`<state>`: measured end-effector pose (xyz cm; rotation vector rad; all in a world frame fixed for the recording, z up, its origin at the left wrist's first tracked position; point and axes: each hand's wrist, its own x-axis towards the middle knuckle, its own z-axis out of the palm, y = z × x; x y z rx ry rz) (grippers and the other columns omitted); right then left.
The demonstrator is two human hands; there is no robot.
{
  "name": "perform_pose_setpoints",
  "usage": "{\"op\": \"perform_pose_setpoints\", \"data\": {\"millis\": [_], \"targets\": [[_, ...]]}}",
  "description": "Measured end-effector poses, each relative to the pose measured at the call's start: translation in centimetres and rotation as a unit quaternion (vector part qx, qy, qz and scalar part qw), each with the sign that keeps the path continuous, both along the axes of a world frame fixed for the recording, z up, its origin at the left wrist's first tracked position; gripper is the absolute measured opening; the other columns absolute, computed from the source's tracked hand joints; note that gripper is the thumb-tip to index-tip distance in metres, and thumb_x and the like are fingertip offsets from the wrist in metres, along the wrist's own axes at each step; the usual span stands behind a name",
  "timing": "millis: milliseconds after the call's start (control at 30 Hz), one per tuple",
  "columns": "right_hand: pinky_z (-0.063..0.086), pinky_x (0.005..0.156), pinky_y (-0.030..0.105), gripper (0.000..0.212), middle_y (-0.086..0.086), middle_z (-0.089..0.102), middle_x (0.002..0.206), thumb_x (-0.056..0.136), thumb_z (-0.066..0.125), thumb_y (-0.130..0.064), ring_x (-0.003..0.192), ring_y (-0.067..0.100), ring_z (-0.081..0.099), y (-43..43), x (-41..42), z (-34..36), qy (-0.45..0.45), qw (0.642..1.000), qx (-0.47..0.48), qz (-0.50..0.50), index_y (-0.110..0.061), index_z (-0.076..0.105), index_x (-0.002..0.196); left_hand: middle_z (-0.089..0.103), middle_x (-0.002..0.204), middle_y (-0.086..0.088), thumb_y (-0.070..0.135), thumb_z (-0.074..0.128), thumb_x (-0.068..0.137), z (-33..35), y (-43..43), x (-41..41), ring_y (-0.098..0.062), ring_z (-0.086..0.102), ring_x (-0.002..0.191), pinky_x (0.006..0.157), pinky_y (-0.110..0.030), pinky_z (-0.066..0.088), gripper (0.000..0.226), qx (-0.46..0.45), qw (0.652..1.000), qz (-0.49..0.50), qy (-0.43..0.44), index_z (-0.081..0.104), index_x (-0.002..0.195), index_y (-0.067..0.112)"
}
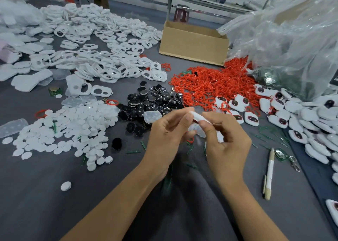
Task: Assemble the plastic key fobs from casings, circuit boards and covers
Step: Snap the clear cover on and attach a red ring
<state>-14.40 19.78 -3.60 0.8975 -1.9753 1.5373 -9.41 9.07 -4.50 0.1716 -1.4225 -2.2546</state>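
My left hand and my right hand pinch one white key fob between thumbs and fingers, above the grey table. A red loop hangs under the fob. White casings lie heaped at the back left. White round covers are spread to my left. Black glossy discs sit just beyond my hands. Red loops are piled at centre right. Finished fobs lie in a heap on the right.
A cardboard box stands at the back centre. Clear plastic bags bulge at the right, holding circuit boards. A pen lies at my right. Green plastic slivers are scattered about. A clear cover rests near my left hand.
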Motion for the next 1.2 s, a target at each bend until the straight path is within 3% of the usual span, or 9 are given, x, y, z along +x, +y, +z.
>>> {"op": "perform_pose_setpoints", "data": {"millis": [100,200,333,500,633,700,800,1033,1200], "targets": [[0.046,0.09,0.026,0.005,0.008,0.066,0.105,0.08,0.07,-0.002,0.1,0.02,0.062,-0.1,-0.2,-0.4,0.045,0.998,0.041,0.005,-0.005,0.07,0.084,0.074,0.09,-0.003,0.021,0.066,0.075,0.1,-0.1,-0.2,-0.014,0.064,0.077,0.07,-0.021,0.057,0.028,0.08,0.996,-0.029,-0.005,0.072,0.103,0.017],[0.045,0.094,0.027,0.008,0.003,0.064,0.112,0.081,0.07,-0.007,0.108,0.01,0.058,-0.2,-0.2,-0.4,-0.01,0.999,0.041,0.015,-0.011,0.069,0.088,0.074,0.099,-0.005,0.004,0.062,0.086,0.1,-0.6,-0.2,-0.018,0.063,0.084,0.071,-0.019,0.056,0.028,0.051,0.998,-0.025,-0.003,0.069,0.109,0.018],[0.05,0.078,0.022,0.032,-0.018,0.066,0.1,0.085,0.067,-0.007,0.09,0.001,0.062,0.1,-0.7,-0.4,-0.134,0.988,0.054,0.06,-0.026,0.061,0.109,0.074,0.102,-0.002,-0.005,0.056,0.091,0.2,-0.5,-0.2,-0.012,0.069,0.092,0.075,-0.021,0.057,0.035,-0.068,0.997,0.011,-0.02,0.068,0.107,0.024],[0.052,0.061,0.03,0.022,0.003,0.069,0.082,0.093,0.055,-0.001,0.067,0.015,0.066,0.2,-1.5,-0.7,-0.258,0.945,0.085,0.18,-0.009,0.06,0.114,0.073,0.094,0.007,-0.005,0.056,0.092,0.0,-0.3,0.1,-0.002,0.068,0.075,0.062,-0.016,0.054,0.035,-0.14,0.988,0.046,-0.042,0.064,0.121,0.012],[0.052,0.059,0.044,0.024,0.002,0.067,0.073,0.094,0.054,-0.003,0.058,0.023,0.063,0.6,-1.8,-0.5,-0.21,0.947,0.156,0.186,-0.016,0.059,0.114,0.075,0.095,0.003,-0.007,0.057,0.09,-0.2,0.3,0.2,-0.018,0.071,0.083,0.076,-0.031,0.059,0.037,-0.202,0.974,0.087,-0.051,0.069,0.112,0.019],[0.051,0.061,0.033,0.024,-0.009,0.065,0.07,0.093,0.057,-0.007,0.057,0.012,0.061,0.8,-1.8,-0.7,-0.156,0.957,0.199,0.145,-0.02,0.061,0.112,0.074,0.101,-0.001,-0.006,0.058,0.088,-0.3,0.6,0.2,-0.019,0.071,0.093,0.087,-0.041,0.057,0.033,-0.2,0.973,0.103,-0.055,0.071,0.113,0.012],[0.039,0.056,0.01,0.019,-0.019,0.06,0.066,0.088,0.058,-0.012,0.06,0.0,0.057,0.5,-1.3,-0.6,-0.093,0.971,0.206,0.073,-0.024,0.063,0.102,0.075,0.098,0.004,0.007,0.06,0.083,-0.4,1.0,0.3,-0.024,0.071,0.09,0.084,-0.046,0.057,0.03,-0.191,0.971,0.134,-0.054,0.073,0.11,0.015],[0.048,0.057,0.035,0.018,-0.004,0.065,0.063,0.087,0.057,-0.024,0.052,0.012,0.058,-0.2,-0.5,-0.6,-0.078,0.981,0.172,0.042,-0.035,0.058,0.101,0.076,0.093,0.002,0.002,0.06,0.088,-0.1,0.3,0.1,-0.013,0.071,0.083,0.072,-0.032,0.06,0.032,-0.142,0.985,0.096,-0.03,0.07,0.099,0.03],[0.045,0.051,0.027,0.022,-0.008,0.058,0.053,0.084,0.069,-0.027,0.049,0.011,0.057,-0.3,-0.6,-0.6,-0.054,0.988,0.147,0.013,-0.034,0.06,0.103,0.075,0.088,0.0,-0.003,0.056,0.092,0.0,-0.1,-0.1,-0.011,0.069,0.077,0.062,-0.024,0.057,0.03,-0.029,0.997,0.067,-0.03,0.07,0.102,0.022]]}}
